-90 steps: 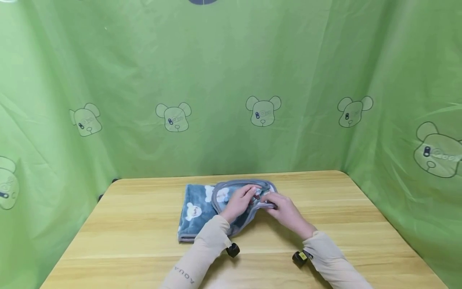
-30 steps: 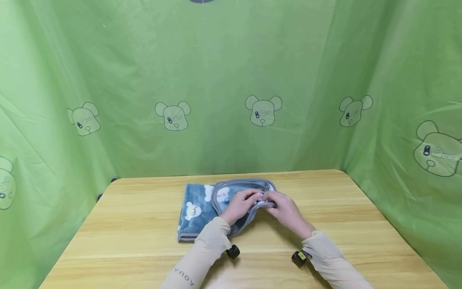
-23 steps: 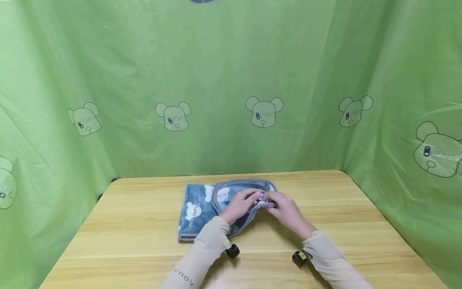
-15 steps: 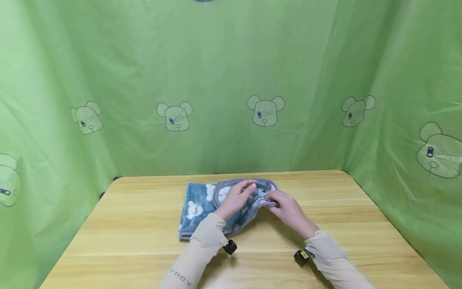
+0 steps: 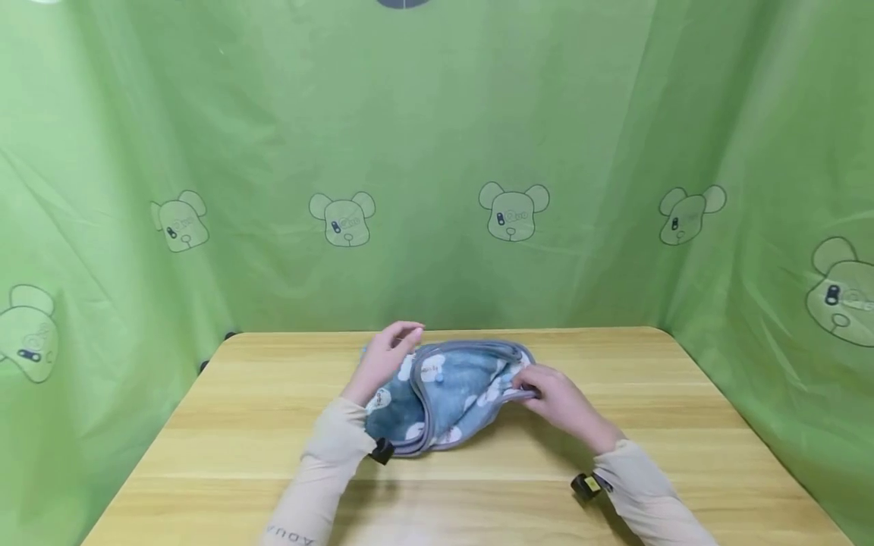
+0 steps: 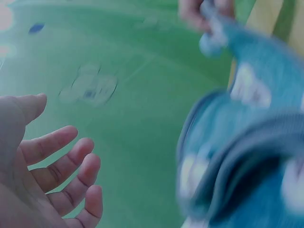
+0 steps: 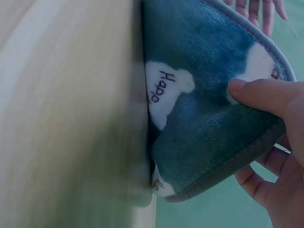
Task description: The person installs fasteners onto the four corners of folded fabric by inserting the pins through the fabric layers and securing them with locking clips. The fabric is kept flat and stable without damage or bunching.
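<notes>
A teal fleece blanket, printed with white bear heads and edged in grey piping, lies folded on the table. Its upper layer is partly turned over, and a small light-blue button shows on it. My right hand pinches the blanket's right corner; in the right wrist view the thumb presses on the plush side, other fingers behind. Beside that grip, the left wrist view shows a round pale-blue button. My left hand hovers above the blanket's left part, fingers loosely spread, holding nothing.
The wooden table spreads around the blanket. Green curtain with bear outlines hangs behind and on both sides. Each sleeve carries a black wrist camera.
My left hand has left the button area at the blanket's right corner and moved left. The blanket's upper layer has opened into view. My right hand keeps its pinch on the corner.
</notes>
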A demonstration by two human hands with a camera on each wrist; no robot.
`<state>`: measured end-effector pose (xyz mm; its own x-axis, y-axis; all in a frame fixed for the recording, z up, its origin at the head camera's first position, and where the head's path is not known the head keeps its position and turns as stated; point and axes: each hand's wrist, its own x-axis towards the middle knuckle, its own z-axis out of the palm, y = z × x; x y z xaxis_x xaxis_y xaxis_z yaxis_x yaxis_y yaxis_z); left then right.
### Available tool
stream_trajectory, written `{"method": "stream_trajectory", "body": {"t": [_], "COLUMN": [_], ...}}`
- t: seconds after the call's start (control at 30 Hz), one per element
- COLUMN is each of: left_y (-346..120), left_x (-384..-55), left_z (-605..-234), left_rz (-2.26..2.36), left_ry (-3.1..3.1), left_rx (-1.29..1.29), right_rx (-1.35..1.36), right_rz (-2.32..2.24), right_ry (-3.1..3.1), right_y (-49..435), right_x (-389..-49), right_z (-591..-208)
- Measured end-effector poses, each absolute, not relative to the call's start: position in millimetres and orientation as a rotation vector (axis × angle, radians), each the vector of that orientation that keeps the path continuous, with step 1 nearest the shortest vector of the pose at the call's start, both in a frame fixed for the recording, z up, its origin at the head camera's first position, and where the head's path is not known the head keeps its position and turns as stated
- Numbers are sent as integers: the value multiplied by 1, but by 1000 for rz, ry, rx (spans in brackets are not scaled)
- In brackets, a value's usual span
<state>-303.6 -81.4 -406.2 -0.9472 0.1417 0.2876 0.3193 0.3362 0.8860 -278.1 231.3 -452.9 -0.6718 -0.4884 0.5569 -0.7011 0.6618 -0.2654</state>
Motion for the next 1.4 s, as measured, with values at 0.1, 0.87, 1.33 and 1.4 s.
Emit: {"method": "stream_trajectory", "body": {"t": [0.1,0.87,1.33,1.4], "left_y": [-106,-167,-164,-163], "left_x": [-310,-345,-345,-344], "left_z": [-412,-496,-498,-496], "left_rz": [-1678,-2024,-1844,-1803], "left_ry": [-2394,-2337,-2457,-2483], "left_rx": [-305,125,218,253], "right_rx": [940,1177,1242,1278], "right_rz": [617,519,798,820], "right_ry": [-2437,-2713,-2975,-2983], "right_y": [235,256,260,256], "right_x": [-277,-267,-261,-265], "right_z": [-455,-464,-443,-431]}}
